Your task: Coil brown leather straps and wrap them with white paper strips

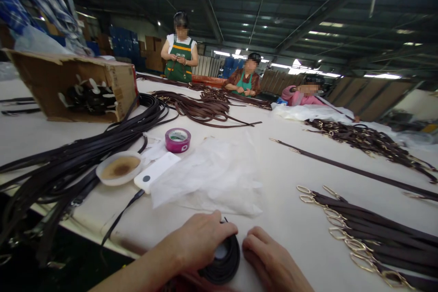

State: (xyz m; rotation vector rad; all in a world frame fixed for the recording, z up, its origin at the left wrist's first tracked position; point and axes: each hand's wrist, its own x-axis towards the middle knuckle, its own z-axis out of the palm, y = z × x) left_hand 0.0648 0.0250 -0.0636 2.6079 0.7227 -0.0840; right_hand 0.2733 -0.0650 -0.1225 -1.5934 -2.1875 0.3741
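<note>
A dark strap wound into a flat coil (230, 262) rests at the table's near edge. My left hand (201, 239) is closed over the coil's upper left side, its fingers and thumb pressed on the strap. Just right of the coil, a narrow gap away, my right hand (270, 258) has its fingers curled in towards the tabletop; whatever may be inside them is hidden. Beyond both hands lies a crumpled white sheet (219, 178).
Clasped dark straps (372, 232) fan out at right, with a strap pile (369, 139) behind. Left are black straps (85, 141), a bowl (119, 169), a white device (155, 172), purple tape (178, 140) and a carton (119, 86). Several people work across the table (273, 182).
</note>
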